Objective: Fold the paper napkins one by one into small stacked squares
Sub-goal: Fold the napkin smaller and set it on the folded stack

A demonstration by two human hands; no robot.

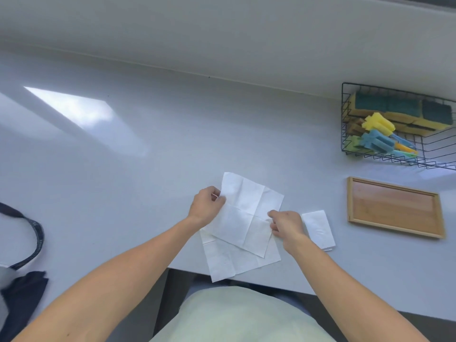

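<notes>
left/far counter: open | right: wire basket, wooden tray, folded napkin block

We see a pale grey tabletop meeting a plain light wall along a straight seam. A bright patch of daylight reflects on its glossy left side, perhaps from a window. Below the near edge, dark floor shows.
</notes>
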